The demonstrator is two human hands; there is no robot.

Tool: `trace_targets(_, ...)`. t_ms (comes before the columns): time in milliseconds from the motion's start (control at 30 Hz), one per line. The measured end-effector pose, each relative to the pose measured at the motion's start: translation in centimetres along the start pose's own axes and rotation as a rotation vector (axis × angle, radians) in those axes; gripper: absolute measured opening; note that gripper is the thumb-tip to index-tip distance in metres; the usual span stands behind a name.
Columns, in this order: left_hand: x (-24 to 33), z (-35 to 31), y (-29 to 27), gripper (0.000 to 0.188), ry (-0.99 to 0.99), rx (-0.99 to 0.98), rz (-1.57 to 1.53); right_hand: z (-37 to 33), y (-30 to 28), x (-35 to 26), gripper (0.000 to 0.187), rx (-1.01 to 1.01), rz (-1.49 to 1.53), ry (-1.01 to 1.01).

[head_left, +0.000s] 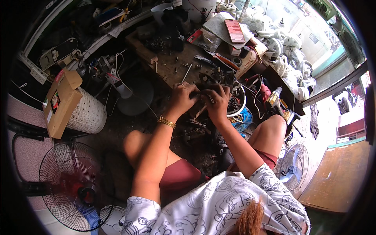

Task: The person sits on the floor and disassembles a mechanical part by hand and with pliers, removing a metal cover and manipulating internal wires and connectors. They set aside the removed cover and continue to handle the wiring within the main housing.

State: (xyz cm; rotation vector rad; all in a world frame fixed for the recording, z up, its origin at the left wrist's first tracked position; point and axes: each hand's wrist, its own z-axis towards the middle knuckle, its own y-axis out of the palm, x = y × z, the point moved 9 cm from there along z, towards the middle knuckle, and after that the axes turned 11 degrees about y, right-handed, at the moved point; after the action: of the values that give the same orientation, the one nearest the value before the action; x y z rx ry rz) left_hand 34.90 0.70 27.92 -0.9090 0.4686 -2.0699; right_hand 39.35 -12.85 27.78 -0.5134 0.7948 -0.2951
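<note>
The person wears a white T-shirt [196,205], printed all over with black line drawings. The T-shirt's left sleeve [141,213] and right sleeve [274,182] are short and carry the same print. Beyond the T-shirt's lower part are plain dark red shorts [181,175]. Past the T-shirt's left sleeve, at the wrist, sits a gold-coloured link band [167,122]; whether bracelet or watch cannot be determined. Farther from the T-shirt, the left hand [183,98] bears an apparent ring [181,84], too small to assess. Loose hair [250,220] overlies the T-shirt.
</note>
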Motion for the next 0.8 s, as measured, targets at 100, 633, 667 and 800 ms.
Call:
trace_targets(100,0.1,0.0,0.0,0.02,0.004,0.0,0.0,0.0,0.0,-0.1,0.019,0.002,-0.015,-0.001)
trace_targets(633,0.4,0.1,-0.3,0.013,0.011,-0.014,0.024,0.3,0.0,-1.3,0.02,-0.055,-0.116,-0.095)
trace_targets(667,0.5,0.0,-0.3,0.012,0.02,-0.015,0.033,0.1,0.2,-1.4,0.022,-0.072,-0.141,-0.115)
trace_targets(800,0.4,0.0,-0.4,0.012,0.053,-0.009,0.047,0.4,0.1,-2.1,0.028,-0.105,-0.155,-0.129)
